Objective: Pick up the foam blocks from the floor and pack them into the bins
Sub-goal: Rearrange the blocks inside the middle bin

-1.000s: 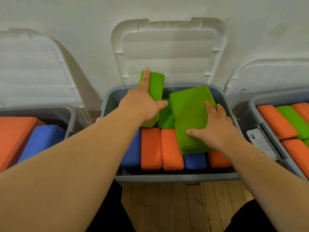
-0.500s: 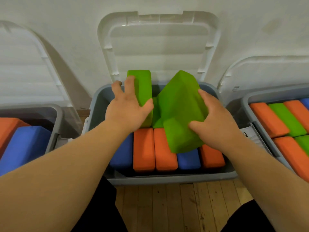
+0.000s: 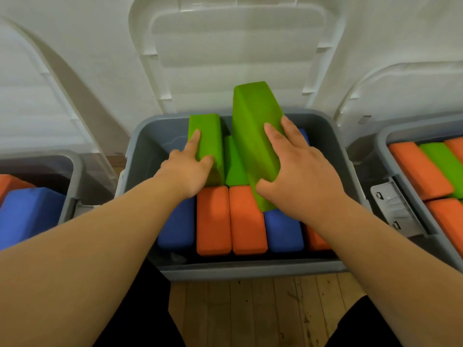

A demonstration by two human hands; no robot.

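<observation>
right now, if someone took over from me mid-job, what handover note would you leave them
Left hand: open, fingers resting on the upright green block at the back of the middle bin.
Right hand: grips the tilted green block, not seated yet.
Done: front row of orange blocks and blue blocks packed; a third green block sits between the other two.
Left: seat the tilted block in the back row. No blocks on the visible floor.
</observation>
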